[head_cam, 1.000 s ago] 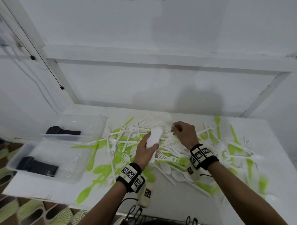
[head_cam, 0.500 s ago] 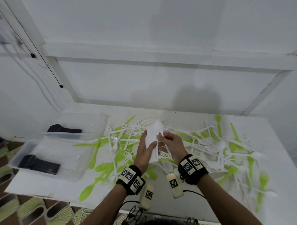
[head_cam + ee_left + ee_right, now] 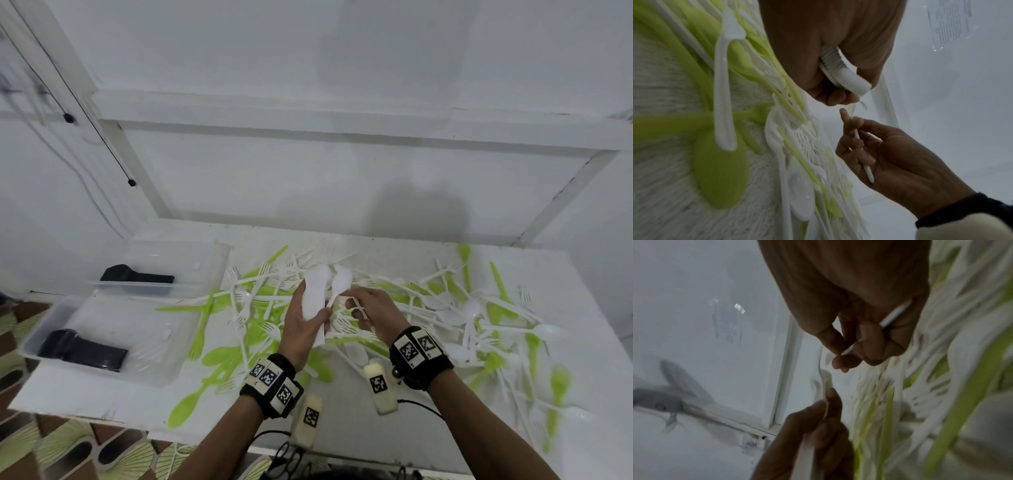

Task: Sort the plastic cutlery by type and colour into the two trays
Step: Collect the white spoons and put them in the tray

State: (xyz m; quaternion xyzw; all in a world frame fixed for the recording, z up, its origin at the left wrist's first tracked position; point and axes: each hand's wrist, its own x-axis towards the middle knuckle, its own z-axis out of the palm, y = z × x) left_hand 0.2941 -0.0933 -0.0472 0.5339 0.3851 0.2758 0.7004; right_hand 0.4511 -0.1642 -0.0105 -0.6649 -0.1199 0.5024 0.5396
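White and lime-green plastic spoons and forks (image 3: 442, 308) lie scattered over the white table (image 3: 342, 404). My left hand (image 3: 308, 317) grips a stack of white spoons (image 3: 315, 291) upright above the pile; the stacked handle ends (image 3: 842, 73) show in its palm. My right hand (image 3: 354, 303) pinches the handle of a single white spoon (image 3: 339, 282), whose bowl leans against the stack. That thin handle (image 3: 894, 316) runs through the curled right fingers, and is seen again as a white handle (image 3: 863, 155) in the left wrist view.
Two clear trays stand at the left: the far tray (image 3: 191, 263) and the near tray (image 3: 144, 342), each holding black cutlery (image 3: 137, 275) (image 3: 82, 349). The table's front edge runs just under my wrists. A white wall closes the back.
My right hand has come back from the far part of the pile with a white spoon and brought it against the stack in my left hand, which rose slightly.
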